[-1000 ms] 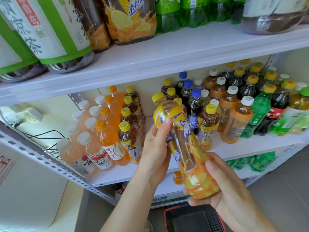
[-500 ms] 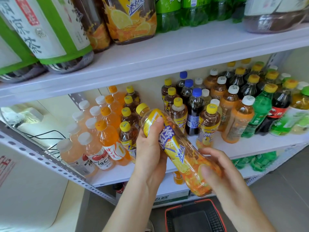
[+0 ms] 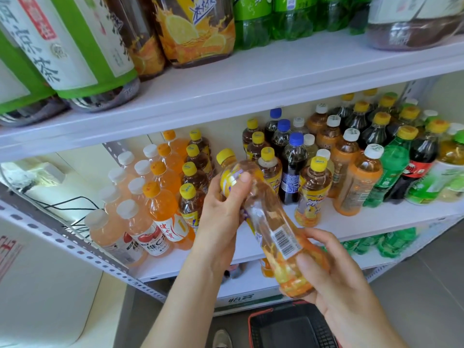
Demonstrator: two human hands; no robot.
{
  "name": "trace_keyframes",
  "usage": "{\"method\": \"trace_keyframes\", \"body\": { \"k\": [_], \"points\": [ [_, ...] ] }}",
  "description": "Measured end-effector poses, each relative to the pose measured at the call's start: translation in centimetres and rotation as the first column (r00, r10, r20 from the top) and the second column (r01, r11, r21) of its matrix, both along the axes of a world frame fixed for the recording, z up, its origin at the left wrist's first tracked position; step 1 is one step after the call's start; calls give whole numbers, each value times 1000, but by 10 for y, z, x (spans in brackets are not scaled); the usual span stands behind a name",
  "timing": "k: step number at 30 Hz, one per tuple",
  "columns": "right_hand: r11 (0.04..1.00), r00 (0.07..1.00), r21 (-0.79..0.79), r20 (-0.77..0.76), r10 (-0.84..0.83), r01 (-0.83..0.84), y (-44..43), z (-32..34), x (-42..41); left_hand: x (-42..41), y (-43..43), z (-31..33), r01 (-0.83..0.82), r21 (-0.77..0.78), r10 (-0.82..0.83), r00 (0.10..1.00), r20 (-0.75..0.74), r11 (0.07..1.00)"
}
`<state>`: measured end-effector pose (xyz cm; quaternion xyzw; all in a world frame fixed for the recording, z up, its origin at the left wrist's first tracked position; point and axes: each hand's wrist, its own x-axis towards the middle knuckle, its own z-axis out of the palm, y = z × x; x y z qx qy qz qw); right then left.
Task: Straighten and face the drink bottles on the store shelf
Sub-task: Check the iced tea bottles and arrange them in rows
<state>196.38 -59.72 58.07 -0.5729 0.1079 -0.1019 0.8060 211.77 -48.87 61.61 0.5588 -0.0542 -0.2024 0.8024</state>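
Observation:
A yellow-capped iced tea bottle (image 3: 266,222) hangs tilted in front of the middle shelf (image 3: 364,222), cap up-left and barcode facing me. My left hand (image 3: 221,217) grips its upper part near the neck. My right hand (image 3: 324,267) cups and grips its orange base. Behind it stand rows of small bottles: pale white-capped ones (image 3: 113,229) and orange ones (image 3: 163,207) at left, yellow-capped tea bottles (image 3: 311,192) and a blue-capped cola (image 3: 292,169) in the middle.
Large bottles line the upper shelf (image 3: 251,79). Green and dark bottles (image 3: 394,172) fill the right of the middle shelf. A red-rimmed basket (image 3: 291,327) sits on the floor below. Black cables (image 3: 62,209) run at far left.
The bottle has turned in my hands: the blue-lettered label faced me before, the barcode side faces me now. It tipped further left half a second ago and now stands a little steeper.

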Motion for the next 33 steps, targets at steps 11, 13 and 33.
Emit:
{"method": "trace_keyframes", "body": {
  "k": [11,13,33],
  "points": [
    [708,974,-671,122,-190,221,8,2,-1,1,-1,-4,-104,-115,88,986,-140,988],
    [857,988,-492,43,-151,153,5,5,-1,2,0,-4,-111,-127,93,986,-139,986],
    [752,960,637,-69,272,-168,-2,-3,5,6,4,1,-1,-92,-14,986,-169,996]
  ]
}}
